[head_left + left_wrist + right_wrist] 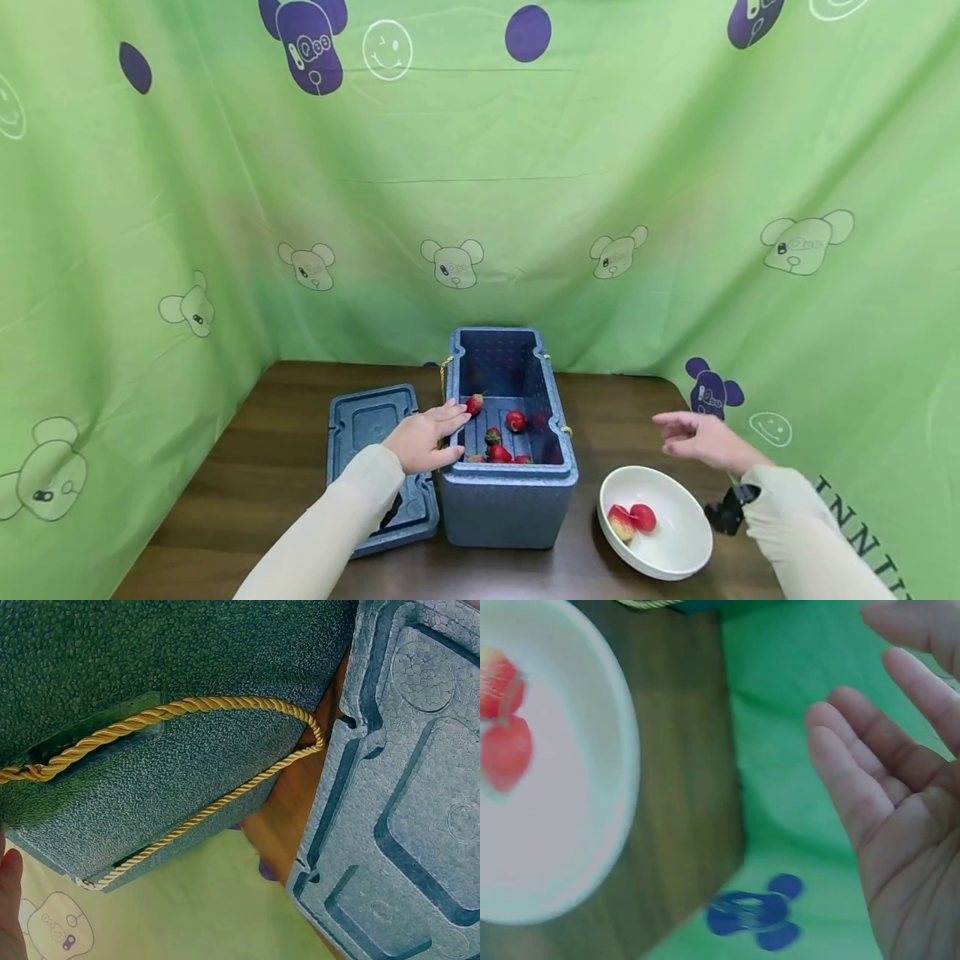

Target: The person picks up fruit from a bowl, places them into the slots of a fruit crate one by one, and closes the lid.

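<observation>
A blue-grey foam box stands in the middle of the table with several strawberries on its floor. My left hand rests on the box's left rim, fingers extended over the edge. To the right is a white bowl holding two red fruits: a strawberry with a pale yellowish end and a plain red one. Above and behind the bowl hovers my right hand, holding nothing. Its fingers are loosely bent in the right wrist view, beside the bowl.
The box's foam lid lies on the table at the left, partly behind my left arm. A twisted gold cord runs along the box's side. Green printed cloth hangs behind and around the dark wooden table.
</observation>
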`<state>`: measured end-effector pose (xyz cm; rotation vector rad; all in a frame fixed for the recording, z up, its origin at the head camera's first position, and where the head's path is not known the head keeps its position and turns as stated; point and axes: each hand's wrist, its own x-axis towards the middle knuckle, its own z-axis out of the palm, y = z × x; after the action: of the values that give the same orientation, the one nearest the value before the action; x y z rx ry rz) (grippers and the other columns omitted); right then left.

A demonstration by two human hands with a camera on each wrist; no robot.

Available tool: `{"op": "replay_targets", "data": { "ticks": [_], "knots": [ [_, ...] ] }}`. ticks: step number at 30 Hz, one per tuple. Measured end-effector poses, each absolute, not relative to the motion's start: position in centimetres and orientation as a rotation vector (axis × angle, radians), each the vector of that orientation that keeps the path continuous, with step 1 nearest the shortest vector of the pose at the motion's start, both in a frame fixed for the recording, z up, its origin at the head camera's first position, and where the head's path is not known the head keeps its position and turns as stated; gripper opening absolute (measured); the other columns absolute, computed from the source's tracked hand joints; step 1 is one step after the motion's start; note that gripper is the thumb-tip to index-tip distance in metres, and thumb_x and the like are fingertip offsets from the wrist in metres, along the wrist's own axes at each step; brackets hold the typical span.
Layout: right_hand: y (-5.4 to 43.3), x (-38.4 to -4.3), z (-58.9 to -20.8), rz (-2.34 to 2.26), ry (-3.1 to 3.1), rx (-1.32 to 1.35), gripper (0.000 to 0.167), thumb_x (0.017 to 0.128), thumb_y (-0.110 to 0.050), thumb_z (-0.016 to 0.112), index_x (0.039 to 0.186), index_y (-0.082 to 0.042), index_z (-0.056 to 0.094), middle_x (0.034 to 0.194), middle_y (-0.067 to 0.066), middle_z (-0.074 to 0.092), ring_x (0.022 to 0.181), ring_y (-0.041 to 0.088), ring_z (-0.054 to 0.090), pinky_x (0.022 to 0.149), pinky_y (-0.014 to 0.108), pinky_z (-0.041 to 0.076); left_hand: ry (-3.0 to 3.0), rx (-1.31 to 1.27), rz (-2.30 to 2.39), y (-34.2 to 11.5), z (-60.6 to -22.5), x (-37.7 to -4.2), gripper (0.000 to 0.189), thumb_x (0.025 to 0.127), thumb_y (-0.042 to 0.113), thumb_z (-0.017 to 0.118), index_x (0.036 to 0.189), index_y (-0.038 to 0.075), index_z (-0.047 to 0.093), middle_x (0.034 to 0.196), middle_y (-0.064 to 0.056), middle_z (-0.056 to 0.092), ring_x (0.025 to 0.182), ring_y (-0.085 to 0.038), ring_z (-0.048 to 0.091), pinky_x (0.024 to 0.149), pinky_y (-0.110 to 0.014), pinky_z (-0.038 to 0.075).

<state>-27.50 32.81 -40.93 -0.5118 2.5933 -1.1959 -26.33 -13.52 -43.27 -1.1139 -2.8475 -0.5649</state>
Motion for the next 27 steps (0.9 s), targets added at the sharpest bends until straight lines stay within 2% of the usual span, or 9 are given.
{"op": "replay_targets", "data": {
  "ticks": [7, 12, 15, 21, 27],
  "knots": [
    [32.4, -25.5, -46.4, -1.332, 2.496, -0.515, 0.046, 0.081, 0.003, 0.066, 0.117, 0.026, 0.047, 0.098, 0.031, 0.063, 0.081, 0.001, 0.062, 0.072, 0.022, 0.053, -2.856, -1.11, -0.591, -13.6, -43.5, -26.4, 0.055, 0.093, 0.032, 0.05, 0.139, 0.003, 0.049, 0.145, -0.01, 0.045, 0.137, -0.027, 0.037, 0.107, -0.041, 0.035],
    [32.0, -24.7, -49.2, -1.356, 2.409, -0.558, 0.044, 0.082, 0.005, 0.063, 0.117, 0.027, 0.047, 0.096, 0.031, 0.063, 0.082, 0.005, 0.063, 0.072, 0.022, 0.053, -2.866, -1.095, -0.62, -13.6, -43.5, -26.4, 0.055, 0.093, 0.032, 0.051, 0.14, 0.003, 0.049, 0.145, -0.01, 0.045, 0.137, -0.027, 0.036, 0.108, -0.042, 0.034],
    [31.6, -24.4, -50.5, -1.397, 2.337, -0.544, 0.046, 0.082, 0.006, 0.061, 0.118, 0.028, 0.044, 0.099, 0.035, 0.061, 0.084, 0.007, 0.065, 0.072, 0.023, 0.054, -2.859, -1.098, -0.62, -13.6, -43.5, -26.4, 0.055, 0.093, 0.032, 0.051, 0.139, 0.003, 0.049, 0.145, -0.01, 0.045, 0.137, -0.027, 0.036, 0.107, -0.042, 0.034],
    [31.0, -23.5, -52.6, -1.5, 2.213, -0.498, 0.049, 0.081, 0.009, 0.057, 0.119, 0.033, 0.035, 0.11, 0.049, 0.05, 0.091, -0.005, 0.061, 0.076, 0.019, 0.051, -2.864, -1.081, -0.647, -13.5, -43.5, -26.5, 0.055, 0.093, 0.032, 0.051, 0.14, 0.004, 0.048, 0.146, -0.01, 0.044, 0.138, -0.026, 0.035, 0.107, -0.042, 0.034],
    [30.4, -23.1, -54.5, -1.516, 2.266, -0.431, 0.049, 0.079, 0.01, 0.058, 0.118, 0.033, 0.037, 0.114, 0.048, 0.048, 0.093, -0.007, 0.058, 0.079, 0.015, 0.049, -2.844, -1.086, -0.638, -13.6, -43.8, -26.5, 0.055, 0.093, 0.031, 0.051, 0.139, 0.003, 0.049, 0.145, -0.01, 0.045, 0.137, -0.027, 0.036, 0.106, -0.042, 0.036]
  ]
}}
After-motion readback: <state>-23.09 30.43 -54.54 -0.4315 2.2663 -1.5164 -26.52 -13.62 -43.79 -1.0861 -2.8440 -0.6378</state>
